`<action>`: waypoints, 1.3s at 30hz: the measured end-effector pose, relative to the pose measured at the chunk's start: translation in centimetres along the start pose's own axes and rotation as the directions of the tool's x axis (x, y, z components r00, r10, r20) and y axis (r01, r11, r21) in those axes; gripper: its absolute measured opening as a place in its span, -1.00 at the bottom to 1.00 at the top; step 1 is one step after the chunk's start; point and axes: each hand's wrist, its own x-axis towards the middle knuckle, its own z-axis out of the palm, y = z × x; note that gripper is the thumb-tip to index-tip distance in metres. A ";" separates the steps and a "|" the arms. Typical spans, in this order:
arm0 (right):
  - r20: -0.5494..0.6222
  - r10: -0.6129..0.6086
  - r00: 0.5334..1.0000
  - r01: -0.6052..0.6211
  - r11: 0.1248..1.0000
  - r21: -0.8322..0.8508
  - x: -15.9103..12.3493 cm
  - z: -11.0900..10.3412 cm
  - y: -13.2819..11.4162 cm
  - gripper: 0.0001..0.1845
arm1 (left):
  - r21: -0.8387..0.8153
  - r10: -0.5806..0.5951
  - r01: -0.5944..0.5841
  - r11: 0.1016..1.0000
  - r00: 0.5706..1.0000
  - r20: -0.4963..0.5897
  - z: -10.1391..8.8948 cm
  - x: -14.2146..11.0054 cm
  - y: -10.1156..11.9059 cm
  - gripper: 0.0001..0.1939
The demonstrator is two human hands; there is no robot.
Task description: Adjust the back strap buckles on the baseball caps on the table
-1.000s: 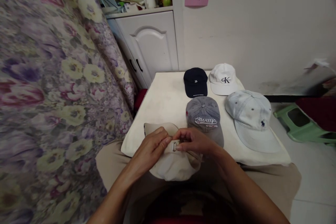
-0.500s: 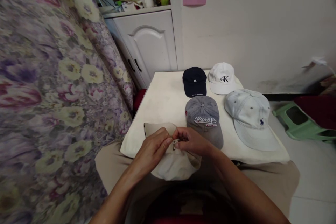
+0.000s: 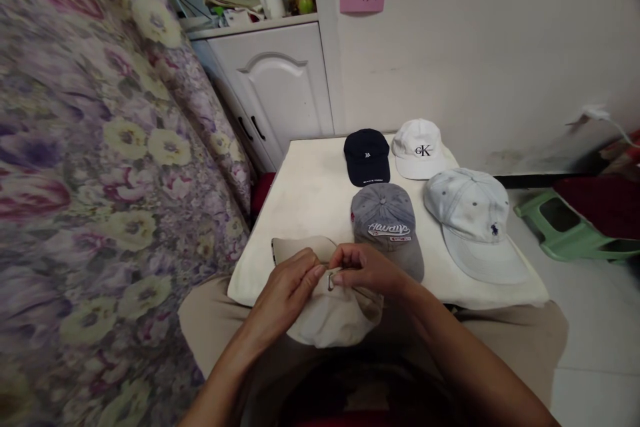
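Note:
Both hands hold a cream baseball cap (image 3: 327, 320) at the near edge of the table, its brim pointing away from me. My left hand (image 3: 295, 280) pinches the back strap from the left. From the right, my right hand (image 3: 360, 267) has thumb and fingers closed on the strap beside a small metal buckle (image 3: 330, 281). Just right of my right hand lies a grey cap (image 3: 385, 213) with white lettering. Beyond it sit a navy cap (image 3: 367, 155) and a white cap (image 3: 419, 147). A pale denim cap (image 3: 473, 213) rests at the right.
The cream-covered table (image 3: 300, 193) stands against the wall, over my knees. A floral curtain (image 3: 125, 180) hangs close on the left. A white cabinet (image 3: 270, 80) is behind it. On the floor at the right is a green stool (image 3: 555, 220).
The camera view has shifted slightly, so the caps and table sit a little further left. Both hands keep their hold on the cream cap's strap, with hardly any finger movement.

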 end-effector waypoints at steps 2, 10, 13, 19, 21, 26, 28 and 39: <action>0.002 -0.003 1.000 0.003 1.000 -0.008 0.2 0.3 0.3 -0.82 | 0.000 0.008 -0.008 1.000 1.000 0.002 0.1 0.0 0.1 -0.65; -0.032 -0.018 0.999 0.015 0.997 -0.073 0.3 0.8 0.2 -0.83 | -0.012 0.003 -0.003 1.000 1.000 0.000 -0.2 -0.1 -0.4 -0.64; 0.042 0.002 0.999 -0.002 1.000 -0.007 -0.1 0.3 -0.1 -0.73 | -0.011 -0.008 0.008 1.000 1.000 -0.004 -0.4 -0.2 -0.5 -0.63; 0.058 -0.024 0.998 0.029 0.995 -0.096 -0.6 -0.1 -0.4 -0.69 | -0.014 -0.077 0.078 0.997 0.995 0.060 -0.9 -0.3 -0.5 -0.66; 0.039 -0.042 0.998 0.048 0.984 -0.169 -0.7 -0.2 -0.6 -0.71 | -0.065 -0.068 0.076 0.995 0.991 0.116 -0.9 -0.3 -0.5 -0.74; 0.004 -0.042 0.999 0.041 0.966 -0.256 -1.0 -0.2 -0.9 -0.76 | -0.269 -0.116 0.156 0.951 0.981 0.158 -0.6 -0.2 -0.6 -0.70; 0.004 -0.013 1.000 0.013 0.980 -0.198 -1.1 -0.2 -1.0 -0.75 | -0.309 -0.151 0.190 0.932 0.978 0.148 -0.6 -0.2 -0.5 -0.69; 0.062 -0.006 0.998 0.017 0.984 -0.180 -0.9 -0.8 -1.1 -0.74 | -0.484 -0.250 0.294 0.824 0.956 0.154 -0.8 -0.8 -1.1 -0.64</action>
